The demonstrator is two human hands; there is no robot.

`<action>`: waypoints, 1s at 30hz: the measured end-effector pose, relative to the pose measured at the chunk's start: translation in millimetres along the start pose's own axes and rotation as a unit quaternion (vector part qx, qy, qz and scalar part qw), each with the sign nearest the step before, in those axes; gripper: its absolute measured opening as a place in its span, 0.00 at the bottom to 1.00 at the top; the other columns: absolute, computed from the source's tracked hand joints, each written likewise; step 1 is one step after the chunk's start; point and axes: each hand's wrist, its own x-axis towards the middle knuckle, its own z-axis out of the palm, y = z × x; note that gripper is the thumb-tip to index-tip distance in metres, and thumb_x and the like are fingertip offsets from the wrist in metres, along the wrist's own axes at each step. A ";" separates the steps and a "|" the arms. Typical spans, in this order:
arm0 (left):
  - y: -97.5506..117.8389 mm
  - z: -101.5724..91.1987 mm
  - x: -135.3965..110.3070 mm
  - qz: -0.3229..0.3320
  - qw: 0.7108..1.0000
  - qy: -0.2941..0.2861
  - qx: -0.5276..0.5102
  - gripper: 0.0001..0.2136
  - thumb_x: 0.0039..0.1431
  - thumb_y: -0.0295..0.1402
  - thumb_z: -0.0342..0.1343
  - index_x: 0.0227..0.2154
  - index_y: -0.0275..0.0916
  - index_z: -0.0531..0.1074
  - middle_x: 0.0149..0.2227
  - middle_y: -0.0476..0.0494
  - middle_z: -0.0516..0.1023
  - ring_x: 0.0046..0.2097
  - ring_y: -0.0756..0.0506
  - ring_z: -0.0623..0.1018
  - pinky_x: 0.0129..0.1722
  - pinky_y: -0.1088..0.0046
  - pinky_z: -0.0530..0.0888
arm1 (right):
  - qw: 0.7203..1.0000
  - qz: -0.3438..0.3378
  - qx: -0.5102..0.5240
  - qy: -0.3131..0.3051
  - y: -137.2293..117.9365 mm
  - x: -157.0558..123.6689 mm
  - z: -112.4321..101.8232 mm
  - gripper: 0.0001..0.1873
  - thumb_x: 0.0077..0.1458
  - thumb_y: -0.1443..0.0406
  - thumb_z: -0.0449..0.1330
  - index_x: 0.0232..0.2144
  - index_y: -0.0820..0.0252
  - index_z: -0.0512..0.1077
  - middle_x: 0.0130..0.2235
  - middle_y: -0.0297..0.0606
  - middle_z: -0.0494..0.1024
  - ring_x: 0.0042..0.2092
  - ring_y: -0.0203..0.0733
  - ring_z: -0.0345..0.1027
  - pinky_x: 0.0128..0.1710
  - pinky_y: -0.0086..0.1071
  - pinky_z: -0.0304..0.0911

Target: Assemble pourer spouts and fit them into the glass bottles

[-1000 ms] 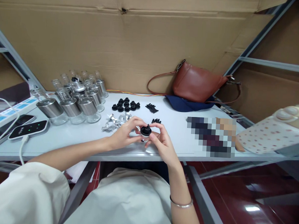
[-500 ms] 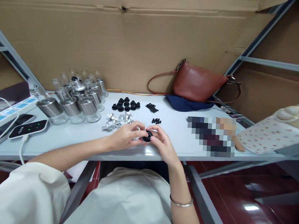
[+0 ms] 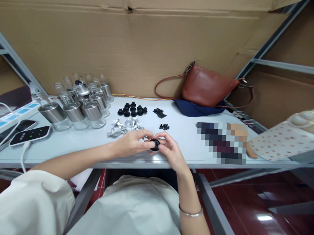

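Note:
Near the table's front edge, a round black plastic cap (image 3: 155, 144) is held between my two hands, its hollow side facing me. My left hand (image 3: 134, 142) grips it from the left with bent fingers. On the other side, my right hand (image 3: 172, 151) has its thumb on the rim and its fingers behind, partly hidden. Just beyond my left hand lies a pile of silvery spout pieces (image 3: 118, 127). Further back are several black caps (image 3: 132, 110), thin black plastic pieces (image 3: 159, 113) and tiny black plugs (image 3: 164, 126).
Several glass bottles with steel sleeves (image 3: 75, 111) stand at the left, one with a spout top. Beside them are a power strip (image 3: 12, 117) and a black-and-white device (image 3: 29, 135). A brown bag (image 3: 208, 87) rests on dark blue cloth (image 3: 194, 109); a dotted container (image 3: 284, 138) stands right.
The black cap has tilted slightly and shifted a little to the right in my fingers. My left fingers have moved slightly over it. Everything else stays put.

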 end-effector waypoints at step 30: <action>-6.7 8.8 -9.9 0.097 0.964 -0.047 0.244 0.09 0.63 0.27 0.46 0.43 0.42 0.68 0.47 0.45 0.78 0.30 0.53 0.76 0.22 0.81 0.69 | 0.999 -0.046 -0.017 0.001 5.2 -1.7 -3.1 0.17 0.50 0.53 0.64 0.34 0.56 0.66 0.32 0.36 0.74 0.32 0.38 0.71 0.29 0.31 0.71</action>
